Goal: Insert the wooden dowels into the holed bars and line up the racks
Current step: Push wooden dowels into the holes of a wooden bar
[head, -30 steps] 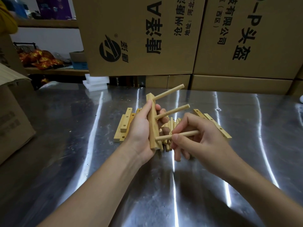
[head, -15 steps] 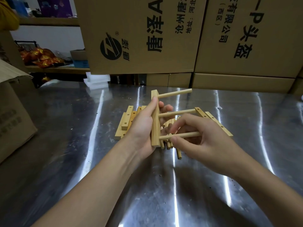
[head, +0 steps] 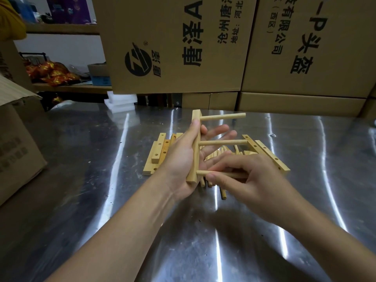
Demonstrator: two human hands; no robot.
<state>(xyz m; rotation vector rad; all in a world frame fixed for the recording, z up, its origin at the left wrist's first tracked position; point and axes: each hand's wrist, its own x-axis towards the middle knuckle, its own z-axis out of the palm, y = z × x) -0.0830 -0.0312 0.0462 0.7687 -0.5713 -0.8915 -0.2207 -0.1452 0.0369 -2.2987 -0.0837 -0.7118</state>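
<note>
The steel table (head: pixel 81 180) carries the stock. One stack of spare bars (head: pixel 160 151) lies just beyond the left hand's knuckles, and more lie beyond the right hand's fingers. The loose dowels (head: pixel 223 192) are heaped under both palms. The left hand (head: pixel 183 157) holds the holed bar (head: pixel 195 159) upright above that heap. Its thumb is laid along the near face and its fingers, nearly straight, back the far face, so the bar is clamped between them. Two upper dowels (head: pixel 222 117) already stand out of the bar, past the left fingertips. The right hand (head: pixel 250 180) pinches the lowest dowel (head: pixel 202 173) between thumb and curled fingers, close to where it enters the bottom hole. This looks like the seating step. To do it well, push straight along the dowel's axis with a slight twist, and brace the left fingers directly behind that hole. Stop once it stands parallel to the two above; how deep it sits cannot be told from here.
</note>
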